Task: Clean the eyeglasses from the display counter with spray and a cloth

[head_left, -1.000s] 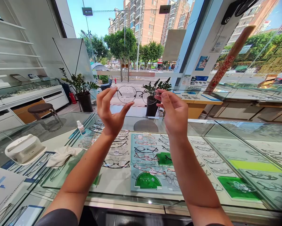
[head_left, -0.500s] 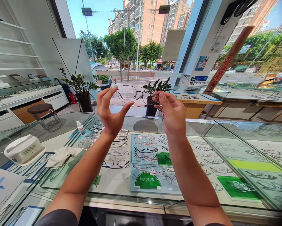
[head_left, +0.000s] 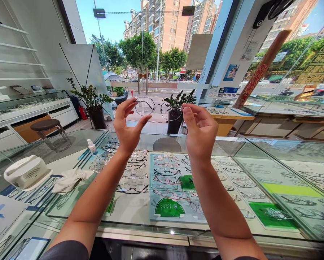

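Note:
I hold a pair of thin dark-rimmed round glasses (head_left: 158, 107) up in front of me, above the glass display counter (head_left: 232, 148). My left hand (head_left: 128, 126) pinches the left end of the frame between thumb and fingertips. My right hand (head_left: 200, 131) grips the right end with curled fingers. The lenses face the window, and the street shows through them. Both forearms rise from the bottom edge of the view.
Under the counter glass lie several rows of glasses on trays, with a green sign (head_left: 169, 208). A white machine (head_left: 26, 172), a white cloth (head_left: 70, 179) and a small bottle (head_left: 92, 147) stand at left. Potted plants (head_left: 94, 104), a stool (head_left: 47, 125) and shelves are behind.
Both hands have tilted the glasses slightly, the left side rising a little. My right hand shifted a bit and its fingers curled more over the frame's end.

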### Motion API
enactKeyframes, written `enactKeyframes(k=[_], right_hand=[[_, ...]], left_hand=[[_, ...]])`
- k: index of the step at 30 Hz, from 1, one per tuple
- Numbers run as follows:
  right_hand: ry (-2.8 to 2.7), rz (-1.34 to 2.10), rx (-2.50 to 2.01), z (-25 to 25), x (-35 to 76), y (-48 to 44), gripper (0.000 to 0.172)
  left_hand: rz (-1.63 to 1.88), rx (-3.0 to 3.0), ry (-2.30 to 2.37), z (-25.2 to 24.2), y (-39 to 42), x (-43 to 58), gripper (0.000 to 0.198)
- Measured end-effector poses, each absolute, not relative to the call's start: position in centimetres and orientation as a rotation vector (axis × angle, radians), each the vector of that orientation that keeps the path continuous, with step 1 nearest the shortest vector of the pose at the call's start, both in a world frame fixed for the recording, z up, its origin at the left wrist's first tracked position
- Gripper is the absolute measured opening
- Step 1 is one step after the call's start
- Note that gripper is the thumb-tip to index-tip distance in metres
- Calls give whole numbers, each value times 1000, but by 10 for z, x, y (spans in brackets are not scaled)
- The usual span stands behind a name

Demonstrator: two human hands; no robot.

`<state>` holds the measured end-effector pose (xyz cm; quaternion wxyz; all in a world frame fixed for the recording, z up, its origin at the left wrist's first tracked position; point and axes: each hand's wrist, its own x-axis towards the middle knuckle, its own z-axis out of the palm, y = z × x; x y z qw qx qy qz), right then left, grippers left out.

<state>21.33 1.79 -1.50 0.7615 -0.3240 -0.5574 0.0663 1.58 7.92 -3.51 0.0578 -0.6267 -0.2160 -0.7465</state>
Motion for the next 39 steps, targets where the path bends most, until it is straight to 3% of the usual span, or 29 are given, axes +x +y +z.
enactKeyframes(k=[15,34,39], right_hand=[[-1223,129,-715,-15,214,20,26],[-1193,77,-620,-14,211,12,15],[-1203,113,-633,-15,211,15,20]], left_hand=[[-2288,-1894,-772,-36,78,15,60],[-2430,-2061,-633,-39,91,17,61],[-2387,-1961,-570,-40,88,18,65]])
